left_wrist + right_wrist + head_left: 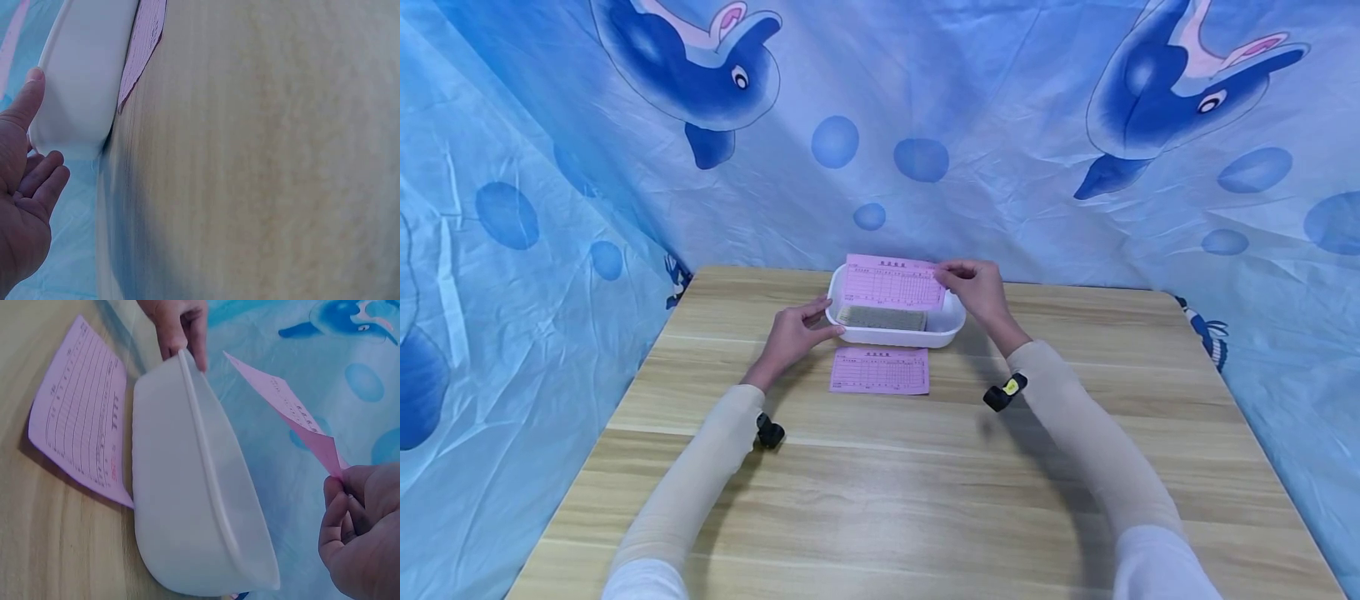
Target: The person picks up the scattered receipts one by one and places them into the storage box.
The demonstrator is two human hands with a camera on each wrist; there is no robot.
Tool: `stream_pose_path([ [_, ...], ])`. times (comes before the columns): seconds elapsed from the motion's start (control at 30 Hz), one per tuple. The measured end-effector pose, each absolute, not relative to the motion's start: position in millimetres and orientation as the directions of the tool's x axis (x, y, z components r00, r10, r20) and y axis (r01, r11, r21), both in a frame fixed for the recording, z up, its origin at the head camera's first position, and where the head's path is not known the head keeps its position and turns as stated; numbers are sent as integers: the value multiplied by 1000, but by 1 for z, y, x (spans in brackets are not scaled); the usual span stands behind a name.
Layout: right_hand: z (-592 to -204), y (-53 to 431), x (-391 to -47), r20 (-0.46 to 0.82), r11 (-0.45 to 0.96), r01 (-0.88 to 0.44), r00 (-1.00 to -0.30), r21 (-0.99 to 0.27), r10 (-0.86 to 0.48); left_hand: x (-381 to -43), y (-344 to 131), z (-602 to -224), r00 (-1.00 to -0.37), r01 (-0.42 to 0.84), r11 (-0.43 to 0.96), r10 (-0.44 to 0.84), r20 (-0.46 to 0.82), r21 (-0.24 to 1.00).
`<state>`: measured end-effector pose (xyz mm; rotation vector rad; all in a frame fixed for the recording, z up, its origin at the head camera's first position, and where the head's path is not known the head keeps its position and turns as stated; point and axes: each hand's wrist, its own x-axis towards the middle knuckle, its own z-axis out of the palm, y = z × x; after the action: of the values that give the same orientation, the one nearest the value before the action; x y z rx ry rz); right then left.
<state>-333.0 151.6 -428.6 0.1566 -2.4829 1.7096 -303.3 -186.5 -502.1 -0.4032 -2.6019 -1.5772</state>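
Observation:
A white plastic tub stands near the table's far edge. My left hand grips its left end, with the thumb on the near rim in the left wrist view. Between thumb and fingers my right hand pinches the right edge of a pink printed form. This form is raised over the tub, apart from it in the right wrist view. Inside the tub lies a flat greenish-beige block with fine ridges, its kind unclear. A second pink form rests on the table just in front of the tub.
The wooden table stretches from the tub toward me. Behind it hangs a blue cloth printed with dolphins and bubbles, which continues along both sides. Each wrist carries a small black camera.

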Motion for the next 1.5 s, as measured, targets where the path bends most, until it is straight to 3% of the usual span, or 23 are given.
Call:
stream_pose_path([
  [0.6, -450, 138, -360, 154, 487, -170, -985, -856, -73, -303, -186, -500, -965, 249, 428, 180, 188, 869],
  [1.13, -462, 124, -364, 109, 560, -148, -989, -815, -102, -305, -188, -501, -965, 251, 430, 181, 189, 867],
  [1.5, -461, 123, -363, 147, 604, -195, -981, -773, -129, -305, -187, -501, -966, 247, 433, 176, 187, 867],
])
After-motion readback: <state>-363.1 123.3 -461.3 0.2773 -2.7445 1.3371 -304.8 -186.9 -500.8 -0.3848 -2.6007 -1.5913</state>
